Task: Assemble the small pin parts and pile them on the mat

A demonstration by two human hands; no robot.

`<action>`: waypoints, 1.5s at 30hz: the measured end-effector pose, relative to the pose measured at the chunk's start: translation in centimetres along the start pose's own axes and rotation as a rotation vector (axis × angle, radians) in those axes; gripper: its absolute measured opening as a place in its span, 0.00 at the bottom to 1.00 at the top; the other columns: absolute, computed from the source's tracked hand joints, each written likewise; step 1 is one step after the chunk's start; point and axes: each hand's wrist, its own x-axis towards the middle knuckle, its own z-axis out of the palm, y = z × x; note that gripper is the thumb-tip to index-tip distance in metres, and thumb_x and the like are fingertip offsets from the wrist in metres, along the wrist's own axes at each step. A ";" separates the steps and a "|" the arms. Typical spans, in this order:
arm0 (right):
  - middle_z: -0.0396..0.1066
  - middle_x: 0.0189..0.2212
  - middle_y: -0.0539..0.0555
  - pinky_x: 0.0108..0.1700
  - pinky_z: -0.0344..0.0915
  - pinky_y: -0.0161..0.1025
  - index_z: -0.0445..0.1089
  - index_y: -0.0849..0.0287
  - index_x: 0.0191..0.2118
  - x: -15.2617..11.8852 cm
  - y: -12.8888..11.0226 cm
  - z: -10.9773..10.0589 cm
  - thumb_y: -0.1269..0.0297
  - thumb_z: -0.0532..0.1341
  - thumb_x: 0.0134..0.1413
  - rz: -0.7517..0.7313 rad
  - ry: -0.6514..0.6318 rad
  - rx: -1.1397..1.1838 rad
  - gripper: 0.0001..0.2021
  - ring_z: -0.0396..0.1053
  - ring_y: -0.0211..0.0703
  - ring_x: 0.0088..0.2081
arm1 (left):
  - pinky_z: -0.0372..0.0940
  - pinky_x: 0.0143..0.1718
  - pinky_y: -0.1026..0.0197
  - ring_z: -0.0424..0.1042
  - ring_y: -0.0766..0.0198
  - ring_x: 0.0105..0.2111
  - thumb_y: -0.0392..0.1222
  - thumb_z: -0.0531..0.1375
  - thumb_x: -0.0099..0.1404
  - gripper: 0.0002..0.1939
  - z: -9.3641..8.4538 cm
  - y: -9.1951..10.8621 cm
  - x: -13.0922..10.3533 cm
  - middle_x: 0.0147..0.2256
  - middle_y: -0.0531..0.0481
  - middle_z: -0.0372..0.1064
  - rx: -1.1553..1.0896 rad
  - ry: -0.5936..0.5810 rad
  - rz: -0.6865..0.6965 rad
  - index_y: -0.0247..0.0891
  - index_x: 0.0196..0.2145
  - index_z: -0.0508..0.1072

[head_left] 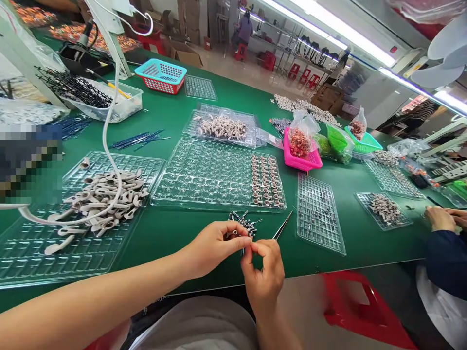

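Observation:
My left hand (pixel 217 245) is closed in a pinch, its fingertips meeting those of my right hand (pixel 265 267) just above the table's near edge. Whatever small piece is pinched there is mostly hidden by the fingers. Tweezers (pixel 283 226) stick out of my closed right hand, tips pointing away to the upper right. Right behind the fingers lies a small heap of black and silver parts with thin leads (pixel 251 226). Beyond it is a clear plastic tray (pixel 204 170), with beige ring-ended parts (pixel 265 181) standing in rows at its right end.
Loose beige parts (pixel 105 197) lie piled on a tray at left, under a white cable (pixel 105 131). Another beige pile (pixel 223 127) sits on stacked trays behind. A pink basket (pixel 302 160) stands to the right, near a flat tray (pixel 321 214). A co-worker's hands (pixel 441 218) are far right.

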 end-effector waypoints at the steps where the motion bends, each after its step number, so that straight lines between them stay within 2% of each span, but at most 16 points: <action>1: 0.70 0.31 0.51 0.36 0.68 0.40 0.66 0.54 0.40 0.0 -0.1 -0.1 0.74 0.60 0.60 -0.008 -0.014 0.016 0.07 0.69 0.40 0.32 | 0.60 0.33 0.62 0.65 0.63 0.30 0.54 0.62 0.59 0.15 0.0 0.0 0.0 0.28 0.53 0.69 -0.003 0.000 0.001 0.38 0.31 0.73; 4: 0.71 0.32 0.52 0.37 0.69 0.41 0.66 0.54 0.42 0.1 0.0 -0.8 0.72 0.61 0.60 0.016 -0.087 0.107 0.07 0.70 0.41 0.34 | 0.60 0.30 0.63 0.65 0.64 0.28 0.52 0.61 0.60 0.13 -0.2 0.2 -0.1 0.27 0.52 0.69 0.089 0.042 0.032 0.38 0.30 0.73; 7: 0.71 0.35 0.52 0.37 0.70 0.40 0.68 0.54 0.46 0.4 0.4 -1.9 0.69 0.61 0.61 0.138 -0.145 0.220 0.09 0.70 0.41 0.35 | 0.58 0.27 0.64 0.63 0.65 0.26 0.46 0.59 0.62 0.10 -0.4 0.1 -0.3 0.28 0.52 0.67 0.365 0.099 0.225 0.38 0.31 0.75; 10: 0.72 0.36 0.52 0.37 0.70 0.39 0.68 0.53 0.50 0.7 0.8 -2.7 0.67 0.60 0.61 0.206 -0.214 0.300 0.12 0.70 0.41 0.36 | 0.58 0.28 0.64 0.64 0.65 0.27 0.40 0.56 0.65 0.09 -0.3 -0.5 -0.6 0.30 0.50 0.67 0.621 0.062 0.457 0.37 0.33 0.76; 13: 0.73 0.36 0.52 0.39 0.71 0.39 0.71 0.53 0.47 0.7 1.0 -3.0 0.70 0.60 0.62 0.197 -0.300 0.349 0.09 0.72 0.41 0.38 | 0.58 0.28 0.63 0.65 0.64 0.27 0.38 0.54 0.66 0.11 -0.1 -1.2 -0.8 0.29 0.48 0.67 0.764 0.020 0.541 0.35 0.34 0.76; 17: 0.73 0.35 0.52 0.38 0.70 0.37 0.72 0.53 0.43 0.1 1.3 -3.0 0.72 0.60 0.63 0.272 -0.282 0.429 0.07 0.72 0.40 0.37 | 0.59 0.30 0.63 0.66 0.63 0.29 0.40 0.55 0.67 0.11 0.0 -0.9 -0.8 0.31 0.48 0.67 0.689 -0.025 0.458 0.36 0.35 0.77; 21: 0.72 0.35 0.51 0.36 0.68 0.36 0.73 0.54 0.42 -0.6 1.8 -3.0 0.71 0.61 0.62 0.370 -0.223 0.500 0.06 0.71 0.39 0.36 | 0.59 0.29 0.64 0.64 0.64 0.28 0.46 0.58 0.65 0.11 -0.4 0.4 -0.5 0.30 0.51 0.68 0.466 -0.124 0.206 0.38 0.35 0.77; 24: 0.72 0.35 0.51 0.37 0.69 0.36 0.73 0.53 0.43 -0.9 2.2 -2.8 0.72 0.61 0.61 0.358 -0.181 0.549 0.08 0.71 0.39 0.37 | 0.59 0.31 0.63 0.65 0.63 0.31 0.50 0.58 0.65 0.14 -0.9 0.9 -0.2 0.31 0.51 0.70 0.345 -0.213 0.066 0.37 0.35 0.77; 28: 0.72 0.36 0.51 0.37 0.69 0.36 0.73 0.51 0.45 -1.3 2.5 -2.5 0.75 0.61 0.61 0.307 -0.159 0.576 0.12 0.71 0.39 0.37 | 0.60 0.34 0.63 0.65 0.63 0.32 0.51 0.59 0.64 0.15 -1.1 0.9 0.0 0.31 0.51 0.69 0.281 -0.261 -0.002 0.35 0.34 0.76; 33: 0.72 0.36 0.51 0.37 0.69 0.38 0.71 0.51 0.47 -1.5 2.4 -2.5 0.80 0.60 0.59 0.194 -0.160 0.559 0.17 0.70 0.40 0.38 | 0.57 0.29 0.64 0.60 0.66 0.28 0.48 0.61 0.61 0.13 -1.0 1.1 0.0 0.28 0.53 0.65 0.334 -0.221 -0.003 0.35 0.34 0.76; 37: 0.73 0.38 0.52 0.39 0.69 0.40 0.71 0.52 0.49 -1.5 2.4 -2.4 0.83 0.60 0.57 0.138 -0.146 0.551 0.20 0.71 0.41 0.39 | 0.57 0.28 0.66 0.62 0.67 0.27 0.43 0.61 0.61 0.08 -0.7 0.7 -0.2 0.28 0.53 0.66 0.440 -0.152 0.140 0.36 0.32 0.77; 41: 0.74 0.41 0.53 0.42 0.70 0.42 0.70 0.52 0.50 -1.3 2.3 -2.3 0.82 0.60 0.58 0.150 -0.162 0.554 0.20 0.71 0.42 0.42 | 0.57 0.28 0.66 0.65 0.67 0.28 0.36 0.58 0.64 0.07 -0.5 -0.1 -0.6 0.28 0.51 0.67 0.622 -0.014 0.438 0.35 0.33 0.77; 45: 0.73 0.39 0.52 0.39 0.70 0.39 0.69 0.52 0.49 -1.1 2.1 -2.2 0.78 0.61 0.59 0.207 -0.207 0.528 0.16 0.71 0.39 0.38 | 0.54 0.26 0.65 0.63 0.67 0.26 0.33 0.56 0.66 0.08 -0.7 -0.4 -0.9 0.27 0.50 0.66 0.830 0.079 0.690 0.34 0.34 0.76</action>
